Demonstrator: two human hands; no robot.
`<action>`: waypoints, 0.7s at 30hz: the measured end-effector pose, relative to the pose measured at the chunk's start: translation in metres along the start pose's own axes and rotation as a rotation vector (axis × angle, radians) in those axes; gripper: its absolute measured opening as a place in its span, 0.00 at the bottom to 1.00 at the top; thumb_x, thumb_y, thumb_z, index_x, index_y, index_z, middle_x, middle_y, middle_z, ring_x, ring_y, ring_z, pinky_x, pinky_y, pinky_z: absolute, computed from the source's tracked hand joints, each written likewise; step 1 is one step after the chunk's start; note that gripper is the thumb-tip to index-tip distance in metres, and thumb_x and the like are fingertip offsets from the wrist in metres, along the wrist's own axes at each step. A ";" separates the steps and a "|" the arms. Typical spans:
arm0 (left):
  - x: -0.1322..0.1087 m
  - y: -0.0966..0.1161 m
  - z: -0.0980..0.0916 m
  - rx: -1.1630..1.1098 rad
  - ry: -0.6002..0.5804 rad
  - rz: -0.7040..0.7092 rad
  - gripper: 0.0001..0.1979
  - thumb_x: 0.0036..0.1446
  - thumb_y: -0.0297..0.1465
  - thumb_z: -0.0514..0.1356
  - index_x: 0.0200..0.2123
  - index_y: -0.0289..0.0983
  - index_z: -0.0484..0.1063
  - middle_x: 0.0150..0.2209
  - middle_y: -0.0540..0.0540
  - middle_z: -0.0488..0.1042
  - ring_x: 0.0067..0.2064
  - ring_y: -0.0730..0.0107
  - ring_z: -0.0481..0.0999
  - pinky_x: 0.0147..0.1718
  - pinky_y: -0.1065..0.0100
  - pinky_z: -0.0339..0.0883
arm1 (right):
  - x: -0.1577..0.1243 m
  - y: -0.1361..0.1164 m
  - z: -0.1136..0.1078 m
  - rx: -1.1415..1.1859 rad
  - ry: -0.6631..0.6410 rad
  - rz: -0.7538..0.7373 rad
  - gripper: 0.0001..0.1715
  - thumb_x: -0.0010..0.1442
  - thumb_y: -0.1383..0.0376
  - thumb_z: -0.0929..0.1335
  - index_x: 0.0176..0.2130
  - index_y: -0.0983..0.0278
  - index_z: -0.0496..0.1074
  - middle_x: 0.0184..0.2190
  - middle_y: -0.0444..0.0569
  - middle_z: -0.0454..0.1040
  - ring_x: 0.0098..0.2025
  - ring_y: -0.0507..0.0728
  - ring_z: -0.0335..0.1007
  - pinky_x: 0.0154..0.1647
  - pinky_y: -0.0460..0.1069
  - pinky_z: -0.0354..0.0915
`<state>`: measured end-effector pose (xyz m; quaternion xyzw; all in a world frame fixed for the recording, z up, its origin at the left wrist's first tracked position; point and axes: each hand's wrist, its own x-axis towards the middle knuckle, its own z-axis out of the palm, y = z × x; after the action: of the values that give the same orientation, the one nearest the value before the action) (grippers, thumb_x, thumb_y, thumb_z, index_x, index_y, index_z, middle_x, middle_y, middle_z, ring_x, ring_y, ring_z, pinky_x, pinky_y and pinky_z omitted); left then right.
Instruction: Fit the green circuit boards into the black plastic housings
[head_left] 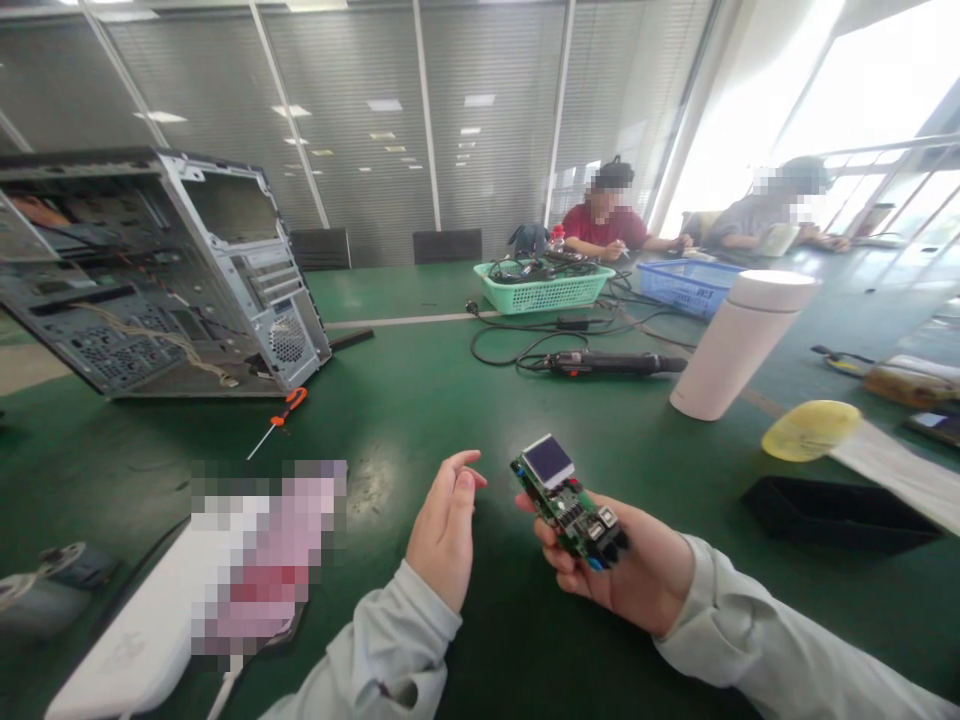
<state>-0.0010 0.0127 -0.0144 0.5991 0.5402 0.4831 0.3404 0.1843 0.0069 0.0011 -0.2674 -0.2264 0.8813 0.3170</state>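
Observation:
My right hand [626,570] grips a green circuit board [566,515] with a small dark screen at its upper end and metal connectors lower down. The fingers wrap under the board, which is tilted and held above the green table [525,660]. To the left of the board is my left hand [446,535], apart from it. Its fingers are loosely bent, the thumb lies near them, and nothing shows in it. An orange-handled screwdriver [279,420] lies on the table farther left.
An opened computer case [225,250] stands at left. Near it are a white power bank [150,620] and a blurred pink thing [262,590]. A black electric screwdriver [600,362], a green basket [547,292] of cables, a pale bottle [739,345] and a black tray [832,515] lie beyond. Two people sit across.

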 end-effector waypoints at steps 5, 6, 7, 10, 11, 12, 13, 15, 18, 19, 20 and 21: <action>0.001 0.001 0.000 -0.011 0.009 -0.027 0.22 0.61 0.45 0.42 0.47 0.38 0.66 0.36 0.45 0.72 0.42 0.62 0.72 0.37 0.61 0.69 | 0.005 0.004 -0.011 -0.248 -0.063 -0.230 0.22 0.65 0.53 0.61 0.53 0.62 0.61 0.44 0.51 0.67 0.41 0.50 0.68 0.44 0.46 0.67; 0.002 0.001 0.000 -0.016 0.008 -0.036 0.22 0.61 0.45 0.42 0.47 0.38 0.66 0.36 0.45 0.72 0.42 0.62 0.72 0.37 0.61 0.69 | 0.005 0.003 -0.013 -0.363 -0.048 -0.297 0.25 0.63 0.52 0.62 0.54 0.62 0.59 0.47 0.52 0.66 0.43 0.51 0.68 0.46 0.47 0.67; 0.003 0.000 0.000 -0.023 0.006 -0.045 0.22 0.61 0.45 0.42 0.47 0.38 0.66 0.36 0.44 0.72 0.42 0.63 0.72 0.37 0.61 0.69 | 0.005 0.000 -0.016 -0.495 -0.015 -0.373 0.27 0.62 0.50 0.63 0.54 0.63 0.58 0.48 0.53 0.65 0.44 0.52 0.68 0.47 0.49 0.67; 0.005 -0.001 0.000 -0.044 0.005 -0.067 0.22 0.60 0.44 0.43 0.47 0.38 0.66 0.36 0.44 0.72 0.42 0.63 0.72 0.37 0.61 0.69 | -0.008 -0.015 -0.023 -0.992 0.188 -0.655 0.29 0.60 0.51 0.65 0.55 0.63 0.59 0.49 0.55 0.63 0.48 0.56 0.65 0.47 0.53 0.67; 0.005 -0.001 0.000 -0.049 0.008 -0.074 0.22 0.60 0.44 0.44 0.46 0.37 0.67 0.36 0.45 0.72 0.42 0.63 0.73 0.37 0.61 0.69 | -0.016 -0.024 -0.027 -1.195 0.269 -0.759 0.27 0.61 0.53 0.64 0.54 0.63 0.60 0.49 0.54 0.63 0.49 0.57 0.64 0.48 0.53 0.67; 0.005 -0.001 0.000 -0.051 0.012 -0.080 0.21 0.59 0.43 0.45 0.45 0.37 0.67 0.35 0.45 0.72 0.41 0.63 0.73 0.37 0.62 0.69 | -0.028 -0.033 -0.031 -1.408 0.344 -0.848 0.24 0.62 0.55 0.64 0.54 0.62 0.61 0.49 0.54 0.63 0.51 0.57 0.62 0.49 0.54 0.66; 0.006 -0.001 0.000 -0.052 0.018 -0.085 0.20 0.59 0.43 0.46 0.45 0.37 0.68 0.35 0.45 0.72 0.41 0.63 0.73 0.36 0.62 0.69 | -0.042 -0.044 -0.036 -1.613 0.412 -0.919 0.22 0.63 0.56 0.63 0.54 0.61 0.62 0.50 0.54 0.62 0.51 0.58 0.62 0.49 0.55 0.65; 0.006 -0.001 0.000 -0.051 0.022 -0.091 0.19 0.58 0.41 0.48 0.44 0.37 0.69 0.34 0.45 0.72 0.40 0.63 0.74 0.35 0.62 0.69 | -0.075 -0.069 -0.050 -1.951 0.535 -1.018 0.22 0.64 0.55 0.61 0.55 0.60 0.62 0.48 0.54 0.64 0.50 0.60 0.62 0.50 0.58 0.63; 0.005 -0.001 0.000 -0.043 0.019 -0.084 0.17 0.56 0.39 0.49 0.43 0.37 0.69 0.34 0.46 0.72 0.40 0.63 0.74 0.36 0.62 0.69 | -0.130 -0.106 -0.079 -2.209 0.778 -1.021 0.28 0.64 0.46 0.58 0.54 0.60 0.65 0.45 0.55 0.67 0.45 0.61 0.64 0.45 0.59 0.62; 0.005 -0.002 0.001 -0.043 0.020 -0.078 0.16 0.56 0.39 0.50 0.42 0.37 0.70 0.34 0.46 0.73 0.40 0.64 0.74 0.36 0.62 0.68 | -0.148 -0.116 -0.091 -2.226 0.830 -0.983 0.32 0.63 0.43 0.57 0.54 0.61 0.66 0.45 0.56 0.67 0.47 0.62 0.63 0.46 0.59 0.61; 0.006 -0.002 0.001 -0.044 0.022 -0.072 0.16 0.55 0.38 0.50 0.41 0.37 0.70 0.34 0.46 0.73 0.39 0.64 0.74 0.37 0.62 0.68 | -0.164 -0.124 -0.104 -2.247 0.822 -0.875 0.35 0.62 0.41 0.57 0.53 0.61 0.67 0.47 0.57 0.66 0.50 0.62 0.62 0.48 0.58 0.60; 0.006 -0.003 0.002 -0.047 0.024 -0.067 0.15 0.54 0.37 0.51 0.41 0.37 0.70 0.33 0.46 0.73 0.39 0.65 0.74 0.37 0.63 0.68 | -0.178 -0.130 -0.116 -2.209 0.857 -0.830 0.37 0.61 0.39 0.56 0.53 0.61 0.68 0.49 0.57 0.65 0.54 0.63 0.59 0.51 0.59 0.58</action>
<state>-0.0007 0.0191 -0.0161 0.5666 0.5526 0.4913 0.3637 0.4291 0.0031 0.0458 -0.5629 -0.7887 -0.1022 0.2250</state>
